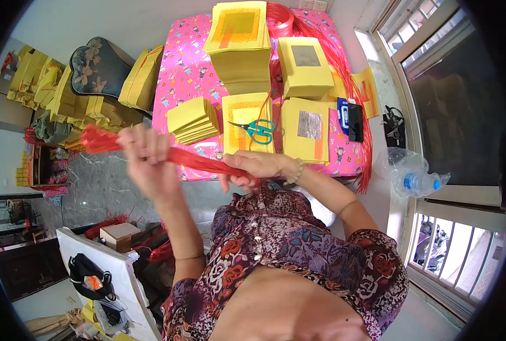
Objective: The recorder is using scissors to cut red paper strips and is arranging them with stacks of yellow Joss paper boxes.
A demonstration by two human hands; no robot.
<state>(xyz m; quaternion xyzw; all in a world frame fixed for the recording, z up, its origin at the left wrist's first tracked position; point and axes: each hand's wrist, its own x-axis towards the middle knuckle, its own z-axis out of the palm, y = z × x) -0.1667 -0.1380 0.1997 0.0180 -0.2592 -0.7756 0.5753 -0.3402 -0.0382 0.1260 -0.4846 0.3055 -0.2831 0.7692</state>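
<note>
A bundle of red plastic string stretches between my two hands, in front of the table's near edge. My left hand is closed round it, and a loose tuft sticks out to the left. Farther along, my right hand, with a beaded bracelet at the wrist, is wrapped round the same bundle. Just beyond that hand, teal-handled scissors lie on a yellow paper stack with a thin red strand across it. Another yellow stack with a silver square sits to the right.
The table's pink patterned cloth carries a tall yellow paper stack, a small fanned stack, a phone and long red strings. A dark floral chair and yellow bundles stand left. A plastic bottle lies by the window.
</note>
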